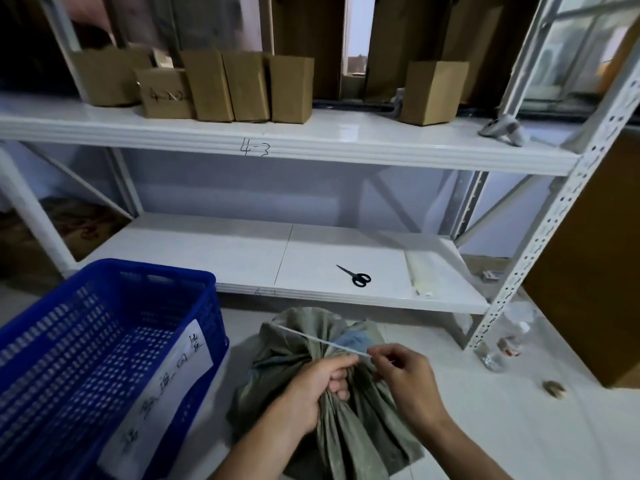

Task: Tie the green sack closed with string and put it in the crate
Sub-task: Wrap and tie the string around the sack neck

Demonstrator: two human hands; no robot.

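Observation:
The green sack [349, 434] stands on the pale floor at bottom centre, its mouth gathered into a bunch. My left hand [320, 389] grips the bunched neck of the sack. My right hand [405, 379] pinches a thin white string [311, 337] that runs taut up and to the left across the sack's open top folds. The blue plastic crate [194, 296] sits on the floor to the left of the sack, with a white handwritten label on its side.
A white metal shelf unit [277, 147] stands right behind the sack. Black scissors [356, 277] lie on its lower shelf [242, 258]; several cardboard boxes [228, 86] stand on the upper one. Bottles [509, 341] sit by the right shelf post, beside a brown carton [588, 271].

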